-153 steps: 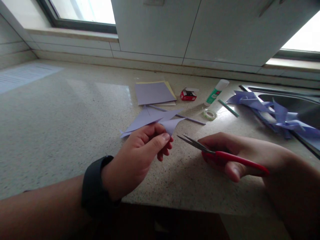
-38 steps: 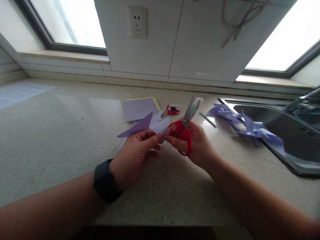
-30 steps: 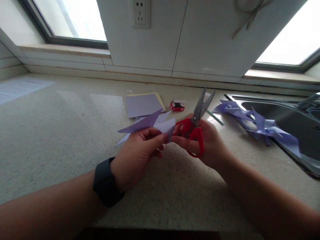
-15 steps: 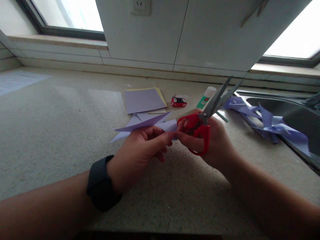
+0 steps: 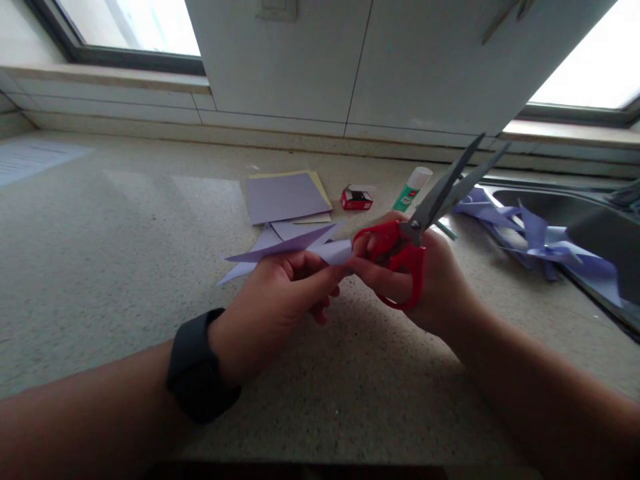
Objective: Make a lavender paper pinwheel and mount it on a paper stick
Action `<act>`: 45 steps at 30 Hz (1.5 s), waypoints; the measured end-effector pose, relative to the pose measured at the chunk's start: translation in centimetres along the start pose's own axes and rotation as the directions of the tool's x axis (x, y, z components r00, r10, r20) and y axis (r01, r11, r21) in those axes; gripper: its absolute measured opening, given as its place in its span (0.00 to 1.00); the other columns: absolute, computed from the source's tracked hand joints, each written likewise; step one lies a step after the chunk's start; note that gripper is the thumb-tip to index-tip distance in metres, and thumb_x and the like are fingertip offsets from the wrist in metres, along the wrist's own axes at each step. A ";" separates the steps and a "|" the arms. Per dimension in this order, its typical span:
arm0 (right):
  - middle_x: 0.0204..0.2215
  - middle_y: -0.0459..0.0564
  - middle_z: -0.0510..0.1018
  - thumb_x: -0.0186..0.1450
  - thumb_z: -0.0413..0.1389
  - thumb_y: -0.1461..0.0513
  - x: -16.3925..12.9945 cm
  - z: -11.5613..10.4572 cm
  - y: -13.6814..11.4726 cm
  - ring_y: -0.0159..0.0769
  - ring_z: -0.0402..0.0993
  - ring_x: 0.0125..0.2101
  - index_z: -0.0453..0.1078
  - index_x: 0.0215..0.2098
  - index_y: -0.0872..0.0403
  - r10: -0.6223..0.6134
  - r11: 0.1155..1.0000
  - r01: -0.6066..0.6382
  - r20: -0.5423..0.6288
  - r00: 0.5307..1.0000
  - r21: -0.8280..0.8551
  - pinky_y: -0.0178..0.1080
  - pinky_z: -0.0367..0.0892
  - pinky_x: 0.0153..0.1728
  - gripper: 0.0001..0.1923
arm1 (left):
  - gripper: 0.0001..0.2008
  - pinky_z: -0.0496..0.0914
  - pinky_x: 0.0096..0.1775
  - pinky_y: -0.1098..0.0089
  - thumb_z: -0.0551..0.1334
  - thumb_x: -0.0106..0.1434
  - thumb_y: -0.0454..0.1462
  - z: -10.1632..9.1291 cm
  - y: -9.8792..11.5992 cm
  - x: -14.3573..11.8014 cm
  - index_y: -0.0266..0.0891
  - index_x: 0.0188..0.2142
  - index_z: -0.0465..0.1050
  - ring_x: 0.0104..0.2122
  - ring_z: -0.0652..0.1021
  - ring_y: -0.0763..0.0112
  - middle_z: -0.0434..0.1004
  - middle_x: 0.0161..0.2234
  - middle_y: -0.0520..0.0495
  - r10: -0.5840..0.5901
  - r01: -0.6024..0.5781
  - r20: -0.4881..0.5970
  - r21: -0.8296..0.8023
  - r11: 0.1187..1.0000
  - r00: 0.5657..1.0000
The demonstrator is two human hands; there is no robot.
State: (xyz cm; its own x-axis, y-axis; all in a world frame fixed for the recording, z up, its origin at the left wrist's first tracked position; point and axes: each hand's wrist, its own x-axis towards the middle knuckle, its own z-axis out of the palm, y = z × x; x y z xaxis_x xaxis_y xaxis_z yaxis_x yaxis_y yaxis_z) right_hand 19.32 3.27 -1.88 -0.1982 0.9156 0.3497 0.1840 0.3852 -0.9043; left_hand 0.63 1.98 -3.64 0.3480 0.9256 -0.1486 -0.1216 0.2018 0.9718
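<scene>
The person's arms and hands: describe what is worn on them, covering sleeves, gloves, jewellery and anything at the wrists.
Both forearms are bare, with no sleeves in view. The left hand and right hand wear no gloves, and no rings can be seen. The only item worn is a black band on the left wrist, wide, matt and plain, like a watch or fitness band; no face or markings show. The right wrist is bare.

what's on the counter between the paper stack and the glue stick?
In the head view, a small red box lies on the counter between the paper stack and the glue stick, apart from both. Otherwise bare.
</scene>
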 end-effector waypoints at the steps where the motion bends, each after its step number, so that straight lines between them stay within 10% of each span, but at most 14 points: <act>1: 0.27 0.43 0.76 0.55 0.72 0.57 0.0 0.0 -0.1 0.32 0.71 0.26 0.68 0.30 0.51 -0.001 1.000 0.001 -0.001 1.000 -0.004 0.35 0.69 0.24 0.17 | 0.16 0.65 0.24 0.76 0.70 0.62 0.48 0.0 0.0 0.0 0.38 0.27 0.75 0.23 0.71 0.77 0.72 0.24 0.53 0.001 -0.001 0.001 -0.013 1.000 1.000; 8: 0.21 0.44 0.75 0.68 0.62 0.50 -0.1 -3.3 0.0 0.31 0.74 0.21 0.72 0.28 0.52 0.103 0.986 -0.125 0.196 0.975 0.106 0.32 0.71 0.20 0.16 | 0.11 0.66 0.23 0.78 0.70 0.63 0.41 0.1 0.2 -0.1 0.37 0.29 0.74 0.22 0.71 0.80 0.74 0.25 0.54 -0.001 -0.004 -0.035 -0.144 0.990 0.999; 12: 0.21 0.44 0.71 0.61 0.67 0.47 -0.6 -6.0 -0.8 0.32 0.73 0.18 0.73 0.28 0.52 0.353 0.915 -0.402 0.538 0.765 -0.030 0.32 0.70 0.15 0.19 | 0.11 0.65 0.22 0.80 0.70 0.62 0.40 0.1 0.1 -0.2 0.37 0.30 0.72 0.22 0.70 0.81 0.72 0.24 0.55 -0.028 0.007 -0.083 -0.246 0.969 0.996; 19: 0.18 0.45 0.68 0.54 0.67 0.39 -1.6 -5.7 -2.4 0.30 0.69 0.16 0.70 0.23 0.52 0.590 0.780 -0.603 0.518 0.619 -0.168 0.28 0.65 0.13 0.27 | 0.12 0.63 0.21 0.80 0.71 0.61 0.41 0.2 0.0 -0.2 0.37 0.30 0.72 0.22 0.71 0.80 0.71 0.25 0.55 -0.042 0.008 -0.114 -0.284 0.959 0.993; 24: 0.17 0.43 0.69 0.52 0.69 0.40 -0.4 -5.9 -2.0 0.29 0.71 0.16 0.69 0.25 0.54 0.644 0.707 -0.650 0.634 0.429 -0.279 0.27 0.67 0.14 0.28 | 0.12 0.65 0.21 0.82 0.70 0.62 0.40 0.2 0.1 -0.3 0.37 0.30 0.71 0.22 0.71 0.81 0.72 0.24 0.56 -0.046 0.015 -0.107 -0.276 0.961 0.993; 45: 0.14 0.41 0.68 0.53 0.70 0.45 -0.3 -5.6 -1.4 0.26 0.66 0.11 0.70 0.22 0.54 0.625 0.723 -0.654 0.614 0.482 -0.223 0.26 0.62 0.10 0.24 | 0.12 0.67 0.19 0.84 0.68 0.64 0.37 0.2 0.0 -0.2 0.37 0.27 0.70 0.21 0.71 0.81 0.72 0.22 0.56 -0.041 0.019 -0.076 -0.273 0.962 0.996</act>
State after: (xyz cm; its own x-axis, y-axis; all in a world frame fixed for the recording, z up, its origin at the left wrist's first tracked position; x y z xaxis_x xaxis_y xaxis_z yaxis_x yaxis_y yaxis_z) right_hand 24.57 3.09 0.62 -0.5717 0.6115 -0.5470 0.4773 -0.2944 -0.8280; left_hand 0.71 1.72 -3.58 0.2814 0.9381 -0.2020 -0.3641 0.2992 0.8820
